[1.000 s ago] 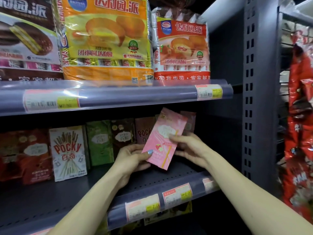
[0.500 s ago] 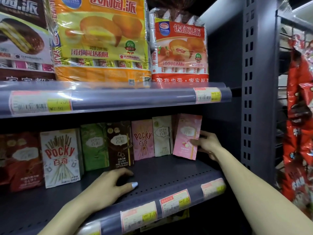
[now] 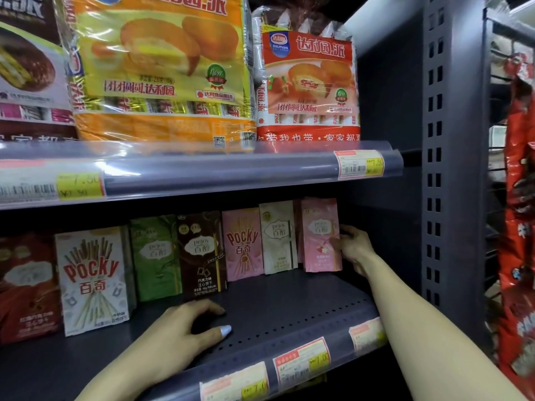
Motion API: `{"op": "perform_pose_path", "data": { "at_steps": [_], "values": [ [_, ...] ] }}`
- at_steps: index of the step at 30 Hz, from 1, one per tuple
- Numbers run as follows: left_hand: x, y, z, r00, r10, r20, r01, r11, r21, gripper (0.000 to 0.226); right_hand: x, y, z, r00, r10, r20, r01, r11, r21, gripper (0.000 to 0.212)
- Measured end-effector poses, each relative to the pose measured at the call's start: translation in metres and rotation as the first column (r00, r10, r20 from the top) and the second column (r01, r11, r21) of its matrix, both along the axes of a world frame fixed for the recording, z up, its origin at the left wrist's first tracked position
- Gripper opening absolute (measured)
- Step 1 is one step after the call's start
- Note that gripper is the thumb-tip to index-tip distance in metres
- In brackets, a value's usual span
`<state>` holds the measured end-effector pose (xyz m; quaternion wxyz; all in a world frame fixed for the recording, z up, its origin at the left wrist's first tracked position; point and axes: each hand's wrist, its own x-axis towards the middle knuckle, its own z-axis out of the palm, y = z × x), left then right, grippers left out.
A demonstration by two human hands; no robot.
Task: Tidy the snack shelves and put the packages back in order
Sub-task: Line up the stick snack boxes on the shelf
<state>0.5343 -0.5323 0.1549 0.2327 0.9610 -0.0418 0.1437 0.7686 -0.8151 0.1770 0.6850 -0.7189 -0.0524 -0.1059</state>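
left hand (image 3: 185, 332): closest to me, resting palm-down on the lower shelf (image 3: 289, 308), fingers loosely curved, holding nothing
right hand (image 3: 351, 247): reaching to the back right, fingers and thumb curled round the edge of the pink box (image 3: 320, 235)
pink box: upright at the right end of the row, just beside the cream box (image 3: 278, 237)
rest of the row: pink Pocky box (image 3: 242, 244), brown box (image 3: 201, 253), green box (image 3: 155, 257), white Pocky box (image 3: 92, 277), all standing
upper shelf (image 3: 220, 172): big yellow cake bag (image 3: 159, 68), red cake bag (image 3: 308, 79) beside it
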Motion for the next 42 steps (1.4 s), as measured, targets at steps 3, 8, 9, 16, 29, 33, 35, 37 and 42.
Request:
{"op": "perform_pose_path", "data": {
  "at_steps": [3, 8, 9, 16, 29, 33, 35, 37, 42],
  "values": [
    [0.0, -0.001, 0.001, 1.0, -0.008, 0.006, 0.008, 1.0, -0.001, 0.038, 0.002, 0.002, -0.001, 1.0, -0.022, -0.013, 0.02, 0.994, -0.104, 0.043],
    [0.0, 0.0, 0.002, 1.0, -0.009, 0.001, 0.009, 1.0, -0.006, 0.041, -0.004, 0.01, 0.006, 0.992, 0.044, -0.118, -0.059, 0.989, -0.132, 0.058],
    [0.001, 0.0, 0.002, 1.0, -0.01, -0.002, 0.01, 1.0, -0.012, 0.044, -0.005, 0.011, 0.007, 0.988, 0.069, -0.135, -0.09, 0.983, -0.158, 0.072],
    [0.003, 0.004, 0.0, 0.999, -0.031, -0.005, 0.031, 0.998, -0.047, 0.069, 0.008, 0.019, 0.003, 0.989, 0.089, -0.117, -0.114, 0.968, -0.222, 0.122],
    [0.004, 0.005, -0.001, 0.999, -0.005, -0.035, 0.002, 0.997, -0.077, 0.06, 0.019, 0.015, 0.007, 0.973, 0.226, -0.047, -0.23, 0.963, -0.14, 0.119],
    [0.005, 0.007, -0.002, 0.999, 0.0, -0.036, -0.003, 0.997, -0.074, 0.063, 0.015, 0.017, 0.006, 0.967, 0.254, 0.003, -0.251, 0.958, -0.136, 0.079],
    [0.005, 0.008, -0.003, 0.999, -0.002, -0.034, -0.001, 0.998, -0.068, 0.068, 0.015, 0.016, 0.005, 0.965, 0.261, 0.011, -0.258, 0.957, -0.132, 0.071],
    [0.005, 0.009, -0.004, 0.999, -0.005, -0.033, 0.003, 0.998, -0.064, 0.071, 0.016, 0.014, 0.005, 0.96, 0.278, 0.022, -0.275, 0.957, -0.092, 0.068],
    [0.004, 0.007, -0.004, 1.0, 0.007, -0.029, -0.01, 0.997, -0.073, 0.058, 0.017, 0.014, 0.006, 0.966, 0.257, 0.038, -0.25, 0.961, -0.12, 0.066]
  ]
}}
